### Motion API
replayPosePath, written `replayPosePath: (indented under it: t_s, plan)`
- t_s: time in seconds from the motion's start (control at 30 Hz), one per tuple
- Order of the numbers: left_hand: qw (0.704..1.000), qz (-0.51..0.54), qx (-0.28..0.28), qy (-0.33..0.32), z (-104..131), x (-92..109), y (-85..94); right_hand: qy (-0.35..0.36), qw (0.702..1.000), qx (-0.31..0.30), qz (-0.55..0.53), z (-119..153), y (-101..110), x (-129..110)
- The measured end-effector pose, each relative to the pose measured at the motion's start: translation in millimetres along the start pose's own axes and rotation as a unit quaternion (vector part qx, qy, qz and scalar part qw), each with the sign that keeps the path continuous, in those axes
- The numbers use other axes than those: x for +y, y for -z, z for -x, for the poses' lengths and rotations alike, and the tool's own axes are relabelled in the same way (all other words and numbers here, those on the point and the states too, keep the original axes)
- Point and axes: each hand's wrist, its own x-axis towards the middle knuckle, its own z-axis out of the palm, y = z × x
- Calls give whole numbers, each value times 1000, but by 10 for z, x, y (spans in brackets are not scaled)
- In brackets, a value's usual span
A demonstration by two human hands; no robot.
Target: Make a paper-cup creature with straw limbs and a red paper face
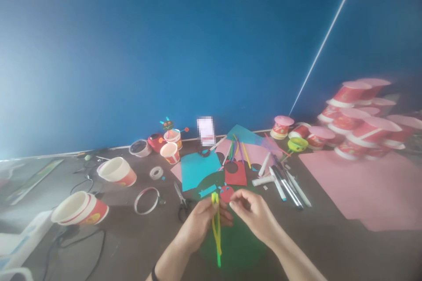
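Dark tabletop (132, 246) bears cups (124, 174), scissors (181, 200) and pens (289, 186) around left fingers (225, 217) pinching strips (216, 232) and curled right fingers (246, 196), their hold unclear.

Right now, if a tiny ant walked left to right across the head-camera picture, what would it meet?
Front red-and-white paper cup → round ring → scissors → left hand holding yellow and green strips → right hand → bunch of pens → large pink paper.
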Motion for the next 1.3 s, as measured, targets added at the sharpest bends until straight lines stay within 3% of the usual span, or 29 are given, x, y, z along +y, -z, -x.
replayPosePath:
  t_s: [0.23,0.5,0.93,1.3]
  plan:
    - [995,-19,-82,56,25,6,-85,-47,971,-146,-185,-116,-130,-83]
    - [988,18,-117,100,22,3,11,-35,968,-163,-188,-191,-73,-94]
    - [988,-14,-119,100,81,-111,81,-83,972,-96,-197,-227,-45,-35]
    - [986,-9,-123,113,237,-112,168,-119,950,-61,-283,-323,-15,120]
